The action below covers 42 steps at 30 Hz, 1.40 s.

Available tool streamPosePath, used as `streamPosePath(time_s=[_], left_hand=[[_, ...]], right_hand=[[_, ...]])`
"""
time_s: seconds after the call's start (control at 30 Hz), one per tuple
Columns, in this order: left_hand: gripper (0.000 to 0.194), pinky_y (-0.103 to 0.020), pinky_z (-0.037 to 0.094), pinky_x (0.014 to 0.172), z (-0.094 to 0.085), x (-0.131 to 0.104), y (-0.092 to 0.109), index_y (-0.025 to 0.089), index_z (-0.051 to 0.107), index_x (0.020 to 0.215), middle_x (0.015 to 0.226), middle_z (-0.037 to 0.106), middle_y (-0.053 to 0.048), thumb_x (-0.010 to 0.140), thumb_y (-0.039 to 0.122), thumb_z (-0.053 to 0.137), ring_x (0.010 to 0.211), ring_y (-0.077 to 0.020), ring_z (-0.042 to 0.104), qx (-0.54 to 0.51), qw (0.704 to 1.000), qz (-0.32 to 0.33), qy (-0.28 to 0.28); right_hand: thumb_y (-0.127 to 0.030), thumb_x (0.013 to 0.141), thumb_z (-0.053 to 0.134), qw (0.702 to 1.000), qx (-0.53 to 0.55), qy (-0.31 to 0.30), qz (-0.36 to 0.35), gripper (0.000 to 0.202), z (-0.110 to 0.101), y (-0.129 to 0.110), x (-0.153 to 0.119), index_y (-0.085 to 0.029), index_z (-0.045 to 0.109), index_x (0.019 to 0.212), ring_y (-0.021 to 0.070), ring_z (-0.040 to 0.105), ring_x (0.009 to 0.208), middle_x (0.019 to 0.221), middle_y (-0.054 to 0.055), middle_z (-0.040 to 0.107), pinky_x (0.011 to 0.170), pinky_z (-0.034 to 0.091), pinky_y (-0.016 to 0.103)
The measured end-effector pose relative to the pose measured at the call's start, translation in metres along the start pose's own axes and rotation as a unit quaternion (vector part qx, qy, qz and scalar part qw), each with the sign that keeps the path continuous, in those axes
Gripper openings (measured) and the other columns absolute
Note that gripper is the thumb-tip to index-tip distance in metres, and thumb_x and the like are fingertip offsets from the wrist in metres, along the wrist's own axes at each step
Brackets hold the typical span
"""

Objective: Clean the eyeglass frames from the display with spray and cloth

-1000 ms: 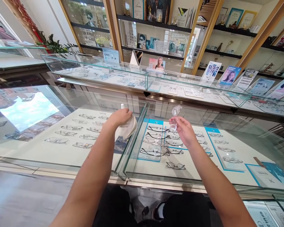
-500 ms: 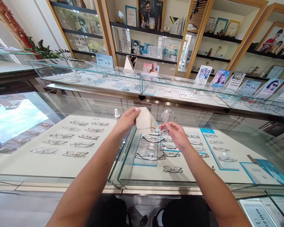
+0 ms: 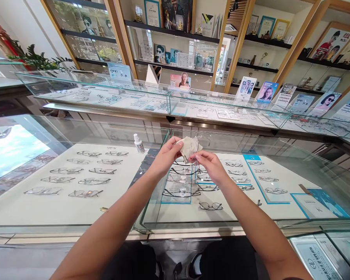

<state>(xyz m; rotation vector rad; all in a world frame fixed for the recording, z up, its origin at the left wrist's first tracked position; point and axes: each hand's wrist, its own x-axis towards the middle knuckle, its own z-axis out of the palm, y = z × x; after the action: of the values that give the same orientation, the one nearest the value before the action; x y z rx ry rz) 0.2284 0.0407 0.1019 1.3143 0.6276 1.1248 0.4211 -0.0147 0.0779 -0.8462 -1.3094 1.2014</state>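
Above a glass counter [image 3: 76, 217], a person's left hand [image 3: 167, 155] presses a cloth [image 3: 191, 147] around one lens of a pair of glasses [image 3: 196, 149], fingers pinched shut on the fabric, while the right hand [image 3: 209, 165] grips the frame from below, fingers closed, apparently to steady it against the rubbing. The glasses sit in mid-air, clear of the glass. A spray bottle [image 3: 139, 143] stands near the left hand. Rows of frames [image 3: 84, 175] lie under the glass, and open room surrounds both arms.
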Motion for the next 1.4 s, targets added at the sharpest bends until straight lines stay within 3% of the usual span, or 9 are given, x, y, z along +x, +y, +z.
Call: streamPosePath(time_s=[0.33,0.5,0.67,0.83,0.93,1.13,1.4], left_hand=[[0.041,-0.031,0.05,0.077,0.001,-0.002,-0.009,0.022,0.059,0.092,0.08,0.062,0.002,0.092,0.058,0.078,0.075,-0.015,0.058,0.023,0.998,0.039,-0.05],[0.051,-0.031,0.052,0.082,0.002,-0.002,-0.015,0.018,0.074,0.099,0.092,0.068,-0.004,0.095,0.069,0.07,0.086,-0.0173,0.063,0.03,0.998,0.043,-0.02],[0.041,-0.025,0.05,0.065,0.009,-0.005,-0.019,0.017,0.068,0.093,0.081,0.065,0.0,0.089,0.054,0.084,0.068,-0.0113,0.059,0.038,0.997,0.068,0.015],[0.056,-0.027,0.054,0.059,0.014,-0.005,-0.022,0.022,0.054,0.106,0.087,0.073,0.002,0.078,0.047,0.095,0.06,-0.0119,0.064,-0.062,0.997,0.036,-0.005],[0.055,-0.028,0.054,0.06,0.014,-0.006,-0.021,0.019,0.058,0.114,0.086,0.075,-0.001,0.082,0.048,0.092,0.059,-0.0121,0.063,-0.062,0.998,0.015,-0.023],[0.041,-0.026,0.048,0.062,0.015,-0.01,-0.016,0.016,0.067,0.102,0.071,0.062,0.002,0.091,0.052,0.084,0.061,-0.0111,0.057,-0.043,0.996,0.005,-0.082],[0.039,-0.023,0.046,0.06,0.017,-0.011,-0.014,0.018,0.064,0.108,0.067,0.056,0.005,0.093,0.049,0.083,0.06,-0.0091,0.048,-0.082,0.989,0.004,-0.127]], right_hand=[[-0.058,0.087,0.082,1.0,-0.005,0.005,0.009,0.033,0.001,0.004,0.002,-0.026,0.086,0.094,0.0214,0.068,0.091,0.094,0.005,0.083,0.082,0.047,0.035],[-0.058,0.09,0.082,1.0,0.007,-0.016,0.014,0.033,-0.001,0.006,0.003,-0.026,0.085,0.096,0.0222,0.069,0.092,0.098,0.006,0.083,0.083,0.047,0.036],[-0.056,0.094,0.079,0.999,0.02,-0.045,0.014,0.029,-0.001,0.01,0.002,-0.028,0.085,0.097,0.0227,0.069,0.093,0.101,0.006,0.082,0.085,0.046,0.037],[-0.059,0.09,0.082,0.998,0.032,-0.058,0.019,0.032,-0.001,0.01,0.002,-0.027,0.083,0.093,0.0227,0.068,0.091,0.099,0.006,0.08,0.084,0.046,0.038],[-0.06,0.089,0.083,0.997,0.031,-0.065,0.02,0.034,-0.003,0.01,0.002,-0.026,0.082,0.091,0.0229,0.068,0.092,0.1,0.006,0.079,0.088,0.048,0.039],[-0.056,0.09,0.083,0.995,0.054,-0.086,0.019,0.032,-0.003,0.013,0.003,-0.024,0.08,0.087,0.0221,0.069,0.095,0.099,0.005,0.08,0.094,0.05,0.039],[-0.057,0.085,0.087,0.989,0.1,-0.096,0.046,0.035,0.001,0.01,0.002,-0.023,0.08,0.082,0.0206,0.068,0.086,0.087,0.004,0.078,0.092,0.051,0.038]])
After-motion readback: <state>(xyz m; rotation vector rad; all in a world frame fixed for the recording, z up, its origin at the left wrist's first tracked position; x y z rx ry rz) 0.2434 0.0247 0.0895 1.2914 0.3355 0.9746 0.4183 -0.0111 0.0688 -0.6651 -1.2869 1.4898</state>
